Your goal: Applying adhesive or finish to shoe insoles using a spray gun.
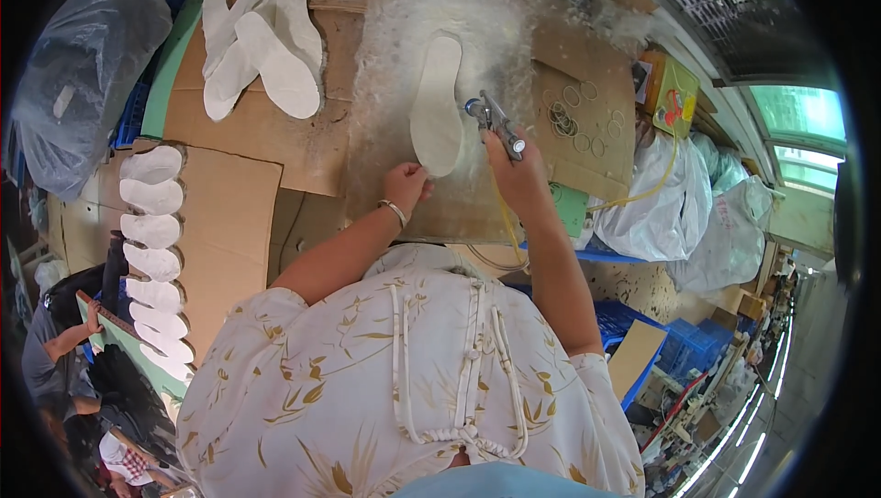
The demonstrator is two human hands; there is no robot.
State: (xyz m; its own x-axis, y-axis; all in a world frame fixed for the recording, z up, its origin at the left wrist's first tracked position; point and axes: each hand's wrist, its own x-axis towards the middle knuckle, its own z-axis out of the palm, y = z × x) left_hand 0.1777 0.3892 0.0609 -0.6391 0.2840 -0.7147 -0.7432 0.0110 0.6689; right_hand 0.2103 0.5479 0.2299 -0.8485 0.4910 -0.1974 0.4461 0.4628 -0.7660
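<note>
A single white insole (437,112) lies lengthwise on a whitish, residue-covered board (385,67) in front of me. My right hand (516,167) is wrapped round a metal spray gun (496,117), whose nozzle end points left toward the insole's middle. A yellow hose (506,218) hangs below that hand. My left hand (406,190), with a bracelet at the wrist, is closed beside the insole's heel end. Its curled fingers are at the heel edge, and whether they pinch anything is hidden.
Several white insoles (280,67) overlap on cardboard at the far left. A row of more insoles (151,230) runs along a cardboard sheet (229,232). Rubber bands (562,119) lie right of the board, near plastic bags (661,195). Another person (55,342) is at the lower left.
</note>
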